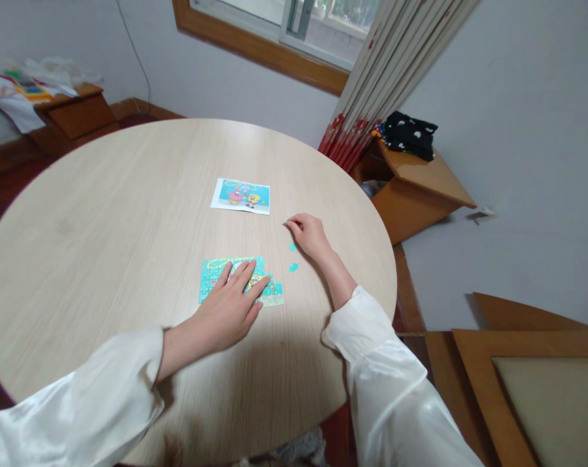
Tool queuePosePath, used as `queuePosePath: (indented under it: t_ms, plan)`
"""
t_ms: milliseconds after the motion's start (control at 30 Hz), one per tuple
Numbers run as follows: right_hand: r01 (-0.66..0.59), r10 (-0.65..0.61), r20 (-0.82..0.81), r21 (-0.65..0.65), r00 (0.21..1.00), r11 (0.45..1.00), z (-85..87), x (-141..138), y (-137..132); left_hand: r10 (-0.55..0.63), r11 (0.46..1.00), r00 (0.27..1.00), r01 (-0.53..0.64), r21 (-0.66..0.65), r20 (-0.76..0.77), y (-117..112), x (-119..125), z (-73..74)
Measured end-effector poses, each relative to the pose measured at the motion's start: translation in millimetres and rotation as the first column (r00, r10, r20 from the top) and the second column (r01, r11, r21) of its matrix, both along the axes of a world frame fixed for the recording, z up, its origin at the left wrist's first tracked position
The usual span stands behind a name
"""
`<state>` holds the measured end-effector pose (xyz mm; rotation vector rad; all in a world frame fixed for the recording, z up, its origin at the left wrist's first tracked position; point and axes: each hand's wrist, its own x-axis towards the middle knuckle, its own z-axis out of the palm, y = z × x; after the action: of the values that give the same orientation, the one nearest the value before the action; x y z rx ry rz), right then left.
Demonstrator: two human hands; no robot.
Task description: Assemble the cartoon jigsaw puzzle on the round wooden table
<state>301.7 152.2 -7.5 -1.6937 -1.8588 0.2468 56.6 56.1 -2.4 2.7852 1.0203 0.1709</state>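
Note:
My left hand [233,311] lies palm down with its fingers spread over a partly assembled jigsaw puzzle [208,275], covering its middle. The puzzle is mostly turquoise, with a cartoon picture, and its upper right edge is ragged. Right of it, my right hand [309,235] is closed in a pinch just above the table. Whatever sits between its fingertips is too small to make out. Two loose turquoise puzzle pieces, an upper piece [293,247] and a lower piece [293,267], lie below the right hand. Beyond the puzzle lies a printed reference picture [245,196] with a pink and a yellow cartoon figure.
The round light-wood table [128,214] fills the middle. A wooden cabinet [420,188] with dark patterned cloth [408,136] stands at right, beside a curtain [372,84]. A wooden chair [518,383] is at lower right. Papers and bags lie on a wooden stand [82,113] at far left.

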Motion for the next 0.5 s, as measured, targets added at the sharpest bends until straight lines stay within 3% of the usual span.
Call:
queuePosePath:
  t_ms: [133,500]
  plan:
    - [-0.027,0.026,-0.058,-0.025,0.998,0.999,0.5,7.5,-6.7,0.004,1.0,1.0,-0.004,0.006,0.016,-0.1,-0.2,-1.8]
    - [0.093,-0.094,-0.045,-0.03,0.995,0.995,17.4,48.7,-51.5,-0.013,0.999,1.0,0.013,0.029,-0.009,1.4,-1.7,-3.1]
